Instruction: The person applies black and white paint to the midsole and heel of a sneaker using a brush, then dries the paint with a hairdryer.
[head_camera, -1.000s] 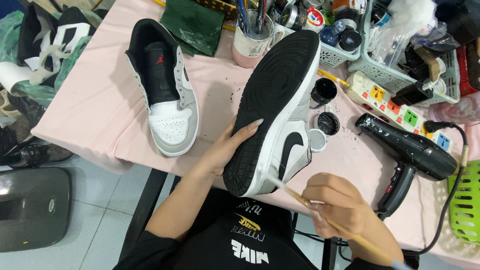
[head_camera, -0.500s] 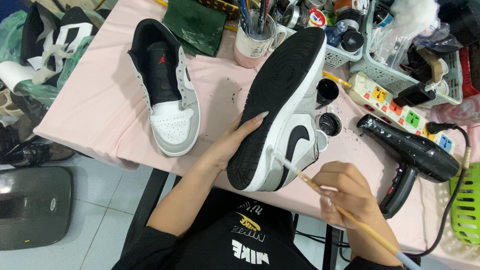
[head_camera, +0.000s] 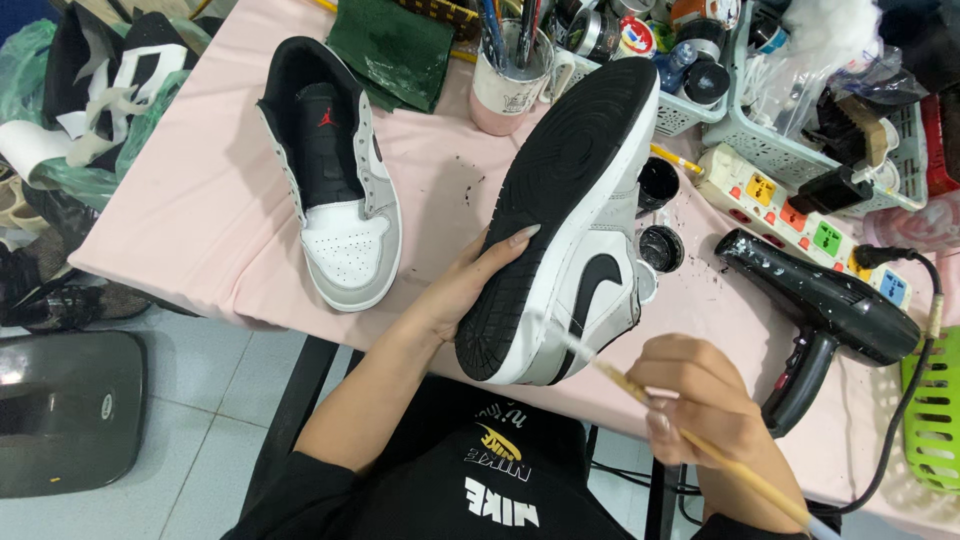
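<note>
Meanwhile the left hand (head_camera: 470, 290), forearm angled up from the body, cupped the tilted sneaker (head_camera: 565, 225) over the pink table (head_camera: 200, 200), sole showing; the right hand (head_camera: 700, 400) pinched a thin paintbrush (head_camera: 640, 385) against its white edge, with the second sneaker (head_camera: 335, 170), hairdryer (head_camera: 820, 300) and paint pots (head_camera: 660, 245) nearby

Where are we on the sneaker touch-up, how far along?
Done, it seems: the second sneaker lies flat on the pink table cover, untouched. In hand: the left hand holds the tilted sneaker sole-up, and the right hand brings a thin brush to its white midsole edge. Two open jars of black paint sit beside it. Left: cannot tell how much edge remains unpainted.
</note>
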